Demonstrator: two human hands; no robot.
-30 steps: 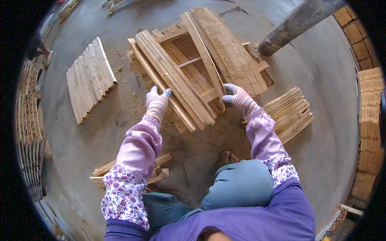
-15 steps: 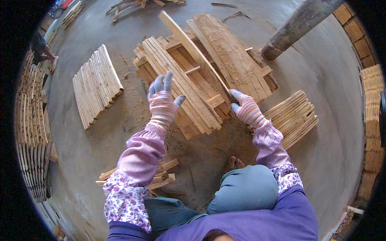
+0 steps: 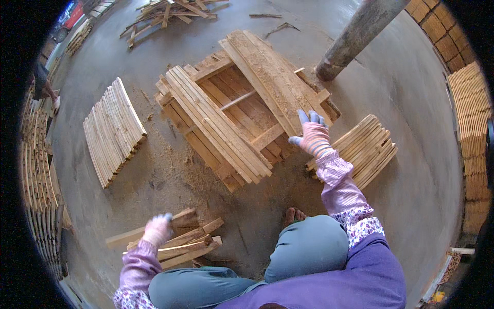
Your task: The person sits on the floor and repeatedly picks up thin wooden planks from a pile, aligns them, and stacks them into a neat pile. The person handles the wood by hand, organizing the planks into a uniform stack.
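My left hand (image 3: 158,230), in a striped glove with grey fingertips, is at the lower left over a plank (image 3: 123,237) on a small pile of loose wood pieces (image 3: 191,249). Motion smears its fingers, so its grip on the plank cannot be made out. Ahead, my right hand (image 3: 314,134) is open, fingers apart, at the near end of wide boards covered in sawdust (image 3: 272,74). These boards lie on the right side of a wooden frame (image 3: 267,136). Several narrow strips (image 3: 213,123) lie side by side on its left.
A neat stack of strips (image 3: 114,131) lies on the floor to the left, another stack (image 3: 360,149) to the right. A round pillar (image 3: 355,44) rises behind the frame. Scrap wood (image 3: 167,15) lies far off. Stacked wood (image 3: 471,113) lines the right side. Another person's leg (image 3: 49,90) shows at far left.
The plank in my right hand has left it, and that hand is now open. My left hand has swung down and back to the small pile, where an additional plank now shows.
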